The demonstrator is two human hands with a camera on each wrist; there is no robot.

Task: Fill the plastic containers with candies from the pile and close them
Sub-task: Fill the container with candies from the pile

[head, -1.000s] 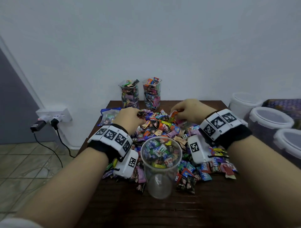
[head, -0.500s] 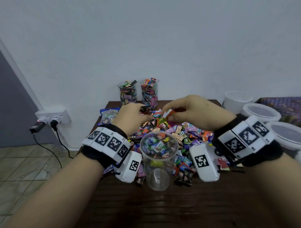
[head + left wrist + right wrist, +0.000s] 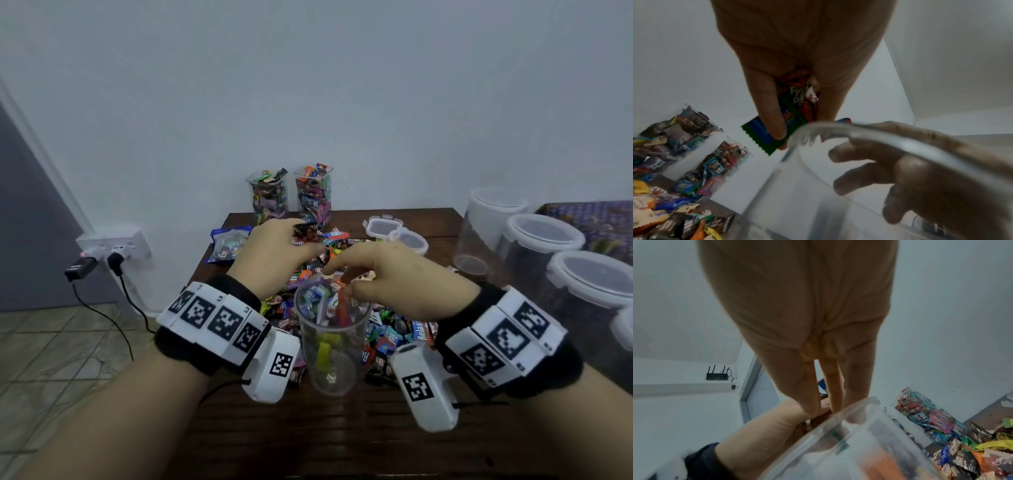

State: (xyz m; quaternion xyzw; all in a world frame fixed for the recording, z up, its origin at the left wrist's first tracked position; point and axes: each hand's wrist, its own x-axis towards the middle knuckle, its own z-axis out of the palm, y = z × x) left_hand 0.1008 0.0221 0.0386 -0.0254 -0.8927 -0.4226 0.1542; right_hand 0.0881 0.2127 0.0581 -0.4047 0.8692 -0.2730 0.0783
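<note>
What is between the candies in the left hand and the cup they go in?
The right hand is: its fingers hang over the cup mouth, beside the left hand holding candies. No lid covers the cup.

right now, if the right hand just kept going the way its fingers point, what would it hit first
Probably the candies inside the near clear container. The right hand hangs over its open mouth with fingers angled down into it. Depth is unclear; the left hand, gripping candies just beyond the rim, is close.
</note>
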